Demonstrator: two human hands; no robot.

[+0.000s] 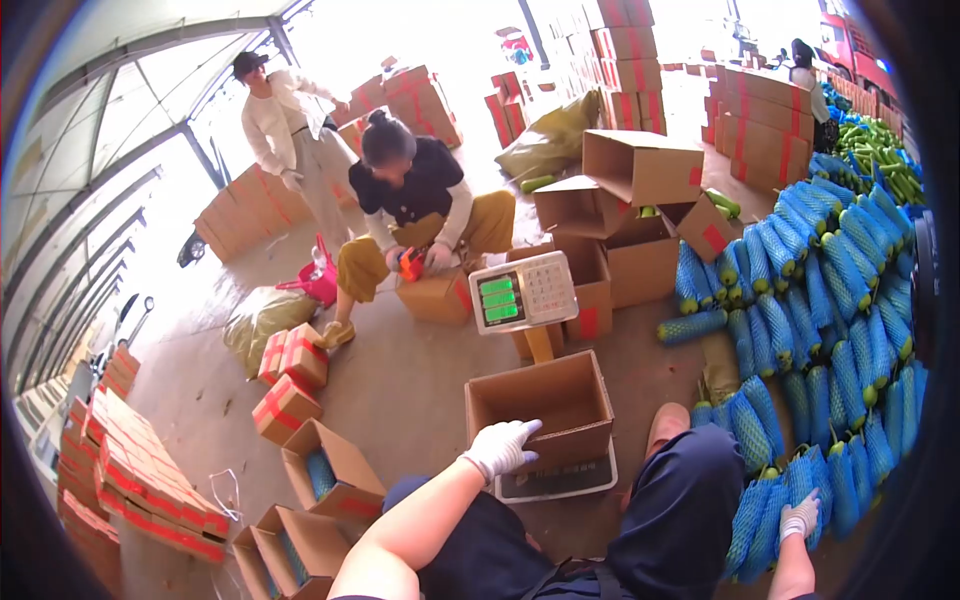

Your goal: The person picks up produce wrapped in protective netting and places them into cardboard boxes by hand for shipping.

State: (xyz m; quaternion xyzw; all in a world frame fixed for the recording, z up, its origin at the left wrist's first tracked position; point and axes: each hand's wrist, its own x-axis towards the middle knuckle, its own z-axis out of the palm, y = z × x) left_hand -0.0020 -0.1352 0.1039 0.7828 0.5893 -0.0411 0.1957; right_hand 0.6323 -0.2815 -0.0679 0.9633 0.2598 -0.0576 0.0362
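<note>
My left hand (502, 449), in a white glove, rests at the near left edge of an open, empty-looking cardboard box (540, 400). Its thumb and fingers meet the box's rim. That box sits on the platform of a scale (557, 484), whose display head (523, 292) with green digits stands behind it. At the lower right my right hand (799, 515), also gloved, lies on long green vegetables in blue netting (770, 520). Whether its fingers are closed round one is hard to make out.
Netted vegetables (790, 240) are piled along the right. Open boxes (335, 470) stand at the lower left, more (640, 250) behind the scale. One person (425, 200) sits over a box with an orange tool; another (290, 130) stands behind. Flattened cartons (150, 470) are stacked left.
</note>
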